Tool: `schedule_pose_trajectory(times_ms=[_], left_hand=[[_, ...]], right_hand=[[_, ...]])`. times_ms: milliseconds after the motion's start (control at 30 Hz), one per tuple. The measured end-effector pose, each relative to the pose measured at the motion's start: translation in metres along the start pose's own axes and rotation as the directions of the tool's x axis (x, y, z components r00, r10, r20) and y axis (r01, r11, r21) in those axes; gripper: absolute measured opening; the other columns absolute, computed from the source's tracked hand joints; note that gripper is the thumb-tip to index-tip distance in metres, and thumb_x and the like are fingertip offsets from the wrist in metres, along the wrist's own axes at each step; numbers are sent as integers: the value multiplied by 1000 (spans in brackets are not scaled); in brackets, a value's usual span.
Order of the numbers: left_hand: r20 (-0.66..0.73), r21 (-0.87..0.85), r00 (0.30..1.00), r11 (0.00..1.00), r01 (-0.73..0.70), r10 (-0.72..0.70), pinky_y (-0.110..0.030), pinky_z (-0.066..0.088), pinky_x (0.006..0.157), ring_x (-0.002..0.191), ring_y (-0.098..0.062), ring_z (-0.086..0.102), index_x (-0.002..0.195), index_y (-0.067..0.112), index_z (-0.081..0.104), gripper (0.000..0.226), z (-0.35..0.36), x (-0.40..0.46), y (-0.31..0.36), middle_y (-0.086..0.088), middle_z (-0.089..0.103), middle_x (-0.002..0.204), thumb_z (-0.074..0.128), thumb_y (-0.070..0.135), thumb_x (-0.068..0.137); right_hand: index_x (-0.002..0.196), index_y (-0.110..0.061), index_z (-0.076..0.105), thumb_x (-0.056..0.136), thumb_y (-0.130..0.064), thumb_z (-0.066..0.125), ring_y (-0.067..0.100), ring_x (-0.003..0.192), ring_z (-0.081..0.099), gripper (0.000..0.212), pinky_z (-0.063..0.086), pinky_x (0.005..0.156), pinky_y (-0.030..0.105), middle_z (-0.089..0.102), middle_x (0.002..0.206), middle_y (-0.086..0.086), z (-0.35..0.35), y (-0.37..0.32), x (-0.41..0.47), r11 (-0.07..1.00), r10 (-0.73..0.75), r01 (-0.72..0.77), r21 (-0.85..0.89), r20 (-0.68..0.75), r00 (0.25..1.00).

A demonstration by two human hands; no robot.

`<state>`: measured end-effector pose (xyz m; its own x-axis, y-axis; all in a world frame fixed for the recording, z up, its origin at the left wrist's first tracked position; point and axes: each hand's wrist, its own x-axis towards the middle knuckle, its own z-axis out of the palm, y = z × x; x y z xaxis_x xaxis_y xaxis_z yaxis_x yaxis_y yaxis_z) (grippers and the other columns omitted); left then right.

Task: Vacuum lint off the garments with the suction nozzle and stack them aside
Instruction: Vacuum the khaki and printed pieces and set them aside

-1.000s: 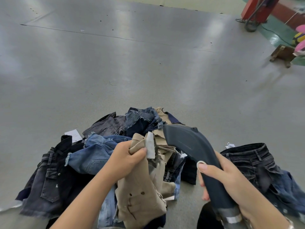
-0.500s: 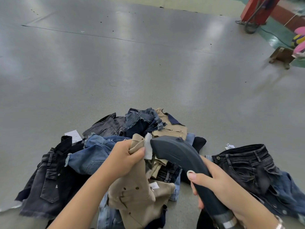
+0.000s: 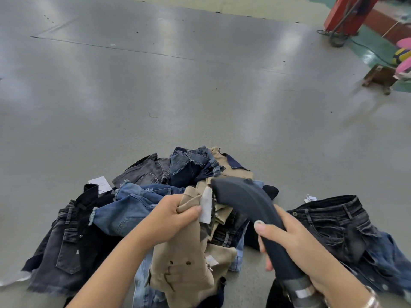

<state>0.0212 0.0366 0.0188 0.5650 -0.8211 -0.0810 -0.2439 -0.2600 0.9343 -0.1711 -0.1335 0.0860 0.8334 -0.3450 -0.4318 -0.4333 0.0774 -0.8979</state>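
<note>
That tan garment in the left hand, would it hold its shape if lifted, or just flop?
Probably flop: the tan garment hangs in folds below the left hand gripping it. It likely feels light, since one hand holds it up easily.

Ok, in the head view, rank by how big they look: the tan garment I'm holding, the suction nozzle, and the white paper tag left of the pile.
1. tan garment
2. suction nozzle, close behind; both sit near the camera, so this order is unsure
3. white paper tag, clearly smallest

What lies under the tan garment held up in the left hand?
Under the tan garment, light blue denim and dark jeans of the pile show at its edges. What lies directly beneath its middle is covered.
</note>
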Motion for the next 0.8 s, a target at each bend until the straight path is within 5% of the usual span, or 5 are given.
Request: schedule_pose_trajectory(times_ms=[100,333,567,667,800], left_hand=[[-40,-23,999,999,28,-29,-15,35,53,53,-5,39,61,6,44,36,0,1,-1,11,41,56,64,12,90],[-87,252,981,956,-148,175,-19,35,54,54,-7,41,61,8,45,24,6,4,-2,1,50,62,57,24,75],[-52,273,972,940,-206,228,-14,27,51,51,-3,34,52,26,33,25,9,5,-8,16,42,56,48,32,71],[-106,188,984,975,-118,140,-13,30,51,49,-2,35,52,26,37,26,7,4,-7,15,41,51,53,32,72],[-99,-180,989,979,95,-114,-12,38,49,49,1,47,52,29,51,25,4,-1,1,15,49,51,68,40,66]], right_hand=[[105,-30,61,78,-36,72,30,47,57,30,50,47,32,61,64,13,-4,-5,-4,997,-53,56,50,-56,997],[108,-49,56,72,-48,67,26,53,60,38,51,54,31,64,69,7,5,0,-15,997,-27,40,-67,190,981],[99,-44,60,78,-38,64,29,49,55,21,50,50,31,60,63,8,14,-2,-7,999,-34,35,-16,51,998],[103,-34,61,79,-36,72,30,47,55,27,51,48,33,60,63,12,14,-2,-10,995,-66,68,66,-38,997],[103,-17,59,68,-32,67,33,48,56,39,50,46,32,60,64,14,14,-2,-10,976,-95,130,176,-197,976]])
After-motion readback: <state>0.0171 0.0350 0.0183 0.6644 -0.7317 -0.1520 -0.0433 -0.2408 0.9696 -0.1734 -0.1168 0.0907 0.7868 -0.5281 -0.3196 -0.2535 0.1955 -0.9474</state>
